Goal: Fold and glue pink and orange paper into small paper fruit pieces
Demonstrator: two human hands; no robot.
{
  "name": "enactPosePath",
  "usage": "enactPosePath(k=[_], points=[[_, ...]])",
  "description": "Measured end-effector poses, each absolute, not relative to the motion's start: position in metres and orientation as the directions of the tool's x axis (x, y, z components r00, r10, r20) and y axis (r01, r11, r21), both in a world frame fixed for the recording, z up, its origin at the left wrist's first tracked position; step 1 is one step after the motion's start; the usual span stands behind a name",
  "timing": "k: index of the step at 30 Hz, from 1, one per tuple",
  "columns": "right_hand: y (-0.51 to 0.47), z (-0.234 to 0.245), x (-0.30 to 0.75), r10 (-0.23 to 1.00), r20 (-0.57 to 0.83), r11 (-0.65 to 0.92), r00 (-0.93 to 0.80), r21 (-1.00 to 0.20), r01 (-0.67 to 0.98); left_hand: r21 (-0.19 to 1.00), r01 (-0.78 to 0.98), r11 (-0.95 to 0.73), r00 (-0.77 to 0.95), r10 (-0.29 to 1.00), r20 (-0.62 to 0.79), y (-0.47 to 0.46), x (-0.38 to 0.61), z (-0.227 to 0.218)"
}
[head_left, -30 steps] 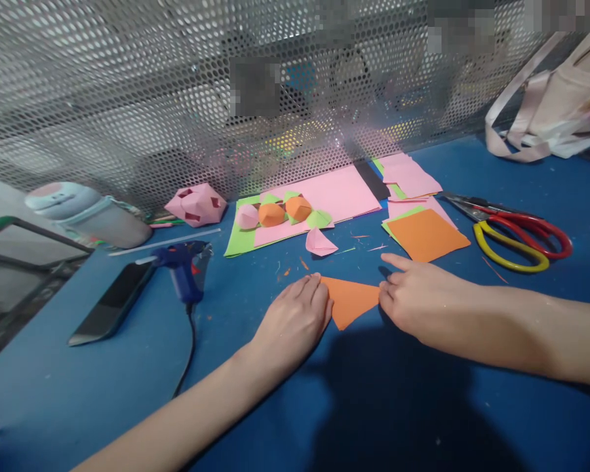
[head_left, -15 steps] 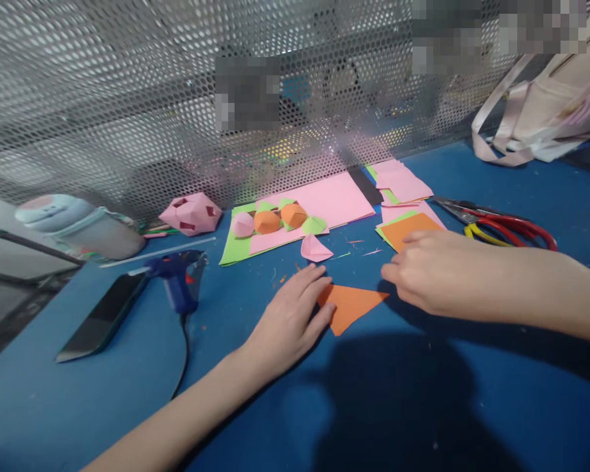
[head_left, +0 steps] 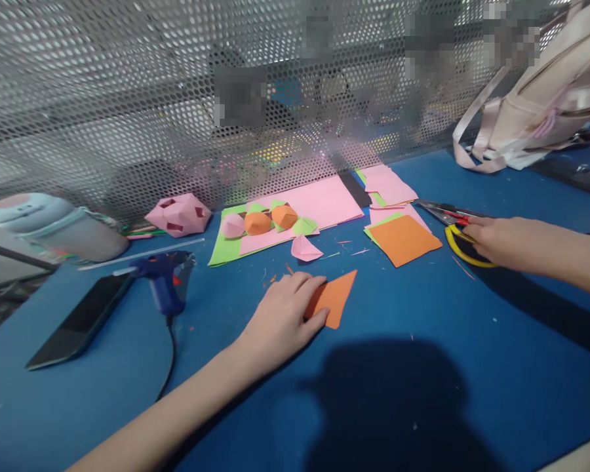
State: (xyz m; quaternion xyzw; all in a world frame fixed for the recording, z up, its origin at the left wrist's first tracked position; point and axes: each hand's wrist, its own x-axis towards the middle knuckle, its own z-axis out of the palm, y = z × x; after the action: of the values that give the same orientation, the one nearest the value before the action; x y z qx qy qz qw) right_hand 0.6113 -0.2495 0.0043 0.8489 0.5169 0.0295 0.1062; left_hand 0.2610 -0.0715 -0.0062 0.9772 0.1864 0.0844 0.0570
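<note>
My left hand (head_left: 288,308) has its thumb and fingers closed on a folded orange piece of paper (head_left: 339,300), whose pointed corner sticks out to the right. Over at the right, my right hand (head_left: 496,241) curls its fingers on the yellow-handled scissors (head_left: 453,246). Red-handled pliers (head_left: 455,215) lie against them, partly covered by that hand. Between the hands sits a square orange sheet (head_left: 406,240) on top of other coloured sheets. A small pink folded paper piece (head_left: 305,249) rests beyond my left fingertips.
Pink and orange paper cones (head_left: 258,223) stand on green and pink sheets (head_left: 332,203). At the left are a blue glue gun (head_left: 164,285) with its cord, a phone (head_left: 81,321), a bottle (head_left: 63,229) and a pink paper ball (head_left: 179,215). A perforated metal panel (head_left: 142,98) and backpack (head_left: 535,111) border the table.
My right hand has moved right, from beside the orange square to the scissors, which have shifted. The folded orange paper has turned in my left hand, its point now angled up and away.
</note>
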Motion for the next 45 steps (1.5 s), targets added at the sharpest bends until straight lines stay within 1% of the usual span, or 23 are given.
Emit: enactPosePath(k=[3,5,7,10,12,14,16,18,19,20,22,23,24,25,28,30,32,35,36,38,41,43,45], points=[[-0.256,-0.002,0.608,0.915,-0.068,-0.362,0.397,0.292,0.885,0.24,0.403,-0.883,0.888,0.441,0.131,-0.071,0.261,-0.006],[-0.254,-0.003,0.607,0.911,-0.008,-0.393,0.412,0.284,0.875,0.3,0.422,-0.856,0.872,0.473,0.123,-0.07,0.262,-0.006],[-0.25,-0.002,0.608,0.897,0.014,-0.433,0.443,0.239,0.869,0.344,0.421,-0.839,0.863,0.487,0.133,-0.069,0.262,-0.006],[-0.246,-0.001,0.612,0.858,-0.053,-0.501,0.511,0.137,0.854,0.392,0.406,-0.825,0.859,0.491,0.143,-0.067,0.262,-0.007],[-0.245,0.0,0.613,0.833,-0.074,-0.544,0.548,0.067,0.836,0.437,0.424,-0.793,0.853,0.512,0.102,-0.067,0.262,-0.008],[-0.246,0.004,0.609,0.816,-0.02,-0.578,0.578,0.002,0.816,0.493,0.47,-0.732,0.832,0.554,0.031,-0.068,0.262,-0.007],[-0.248,0.011,0.602,0.804,0.074,-0.585,0.591,-0.081,0.807,0.541,0.512,-0.667,0.805,0.592,-0.031,-0.07,0.263,-0.005],[-0.248,0.02,0.59,0.8,0.145,-0.545,0.582,-0.228,0.807,0.568,0.53,-0.63,0.789,0.612,-0.058,-0.074,0.264,-0.002],[-0.248,0.024,0.582,0.81,0.142,-0.499,0.569,-0.342,0.796,0.574,0.529,-0.625,0.789,0.612,-0.059,-0.076,0.265,-0.001],[-0.248,0.028,0.574,0.818,0.12,-0.448,0.562,-0.48,0.754,0.577,0.521,-0.628,0.792,0.609,-0.052,-0.078,0.265,0.0],[-0.246,0.032,0.556,0.861,-0.029,-0.353,0.508,-0.754,0.555,0.599,0.494,-0.631,0.796,0.605,-0.019,-0.083,0.266,0.002],[-0.246,0.032,0.547,0.881,-0.091,-0.319,0.464,-0.839,0.441,0.629,0.474,-0.616,0.791,0.611,0.002,-0.085,0.266,0.003],[-0.246,0.032,0.539,0.906,-0.127,-0.278,0.404,-0.898,0.342,0.672,0.451,-0.587,0.783,0.621,0.017,-0.087,0.267,0.003],[-0.245,0.03,0.531,0.928,-0.13,-0.229,0.35,-0.939,0.258,0.724,0.425,-0.543,0.772,0.635,0.023,-0.088,0.267,0.003],[-0.245,0.025,0.513,0.961,-0.097,-0.124,0.259,-0.988,0.091,0.879,0.321,-0.353,0.767,0.641,-0.023,-0.092,0.268,0.003],[-0.244,0.023,0.504,0.962,-0.099,-0.108,0.253,-0.994,0.022,0.952,0.224,-0.209,0.78,0.624,-0.047,-0.093,0.268,0.003],[-0.244,0.022,0.497,0.957,-0.115,-0.114,0.265,-0.993,-0.019,0.991,0.125,-0.055,0.776,0.627,-0.064,-0.094,0.268,0.003],[-0.245,0.021,0.49,0.957,-0.135,-0.136,0.256,-0.991,-0.014,0.989,0.015,0.147,0.755,0.647,-0.108,-0.097,0.267,0.002],[-0.246,0.02,0.488,0.963,-0.136,-0.139,0.235,-0.99,-0.004,0.983,-0.008,0.185,0.745,0.657,-0.118,-0.098,0.267,0.001],[-0.248,0.017,0.484,0.977,-0.123,-0.127,0.173,-0.992,0.016,0.978,-0.029,0.205,0.706,0.697,-0.125,-0.1,0.266,-0.001],[-0.25,0.013,0.479,0.991,-0.088,-0.096,0.103,-0.993,0.071,0.969,0.005,0.247,0.648,0.737,-0.192,-0.102,0.264,-0.004],[-0.249,0.012,0.475,0.991,-0.098,-0.11,0.093,-0.984,0.139,0.958,0.048,0.283,0.64,0.727,-0.247,-0.104,0.262,-0.005],[-0.248,0.012,0.473,0.987,-0.124,-0.143,0.105,-0.968,0.206,0.968,0.073,0.242,0.624,0.746,-0.233,-0.105,0.261,-0.005]])
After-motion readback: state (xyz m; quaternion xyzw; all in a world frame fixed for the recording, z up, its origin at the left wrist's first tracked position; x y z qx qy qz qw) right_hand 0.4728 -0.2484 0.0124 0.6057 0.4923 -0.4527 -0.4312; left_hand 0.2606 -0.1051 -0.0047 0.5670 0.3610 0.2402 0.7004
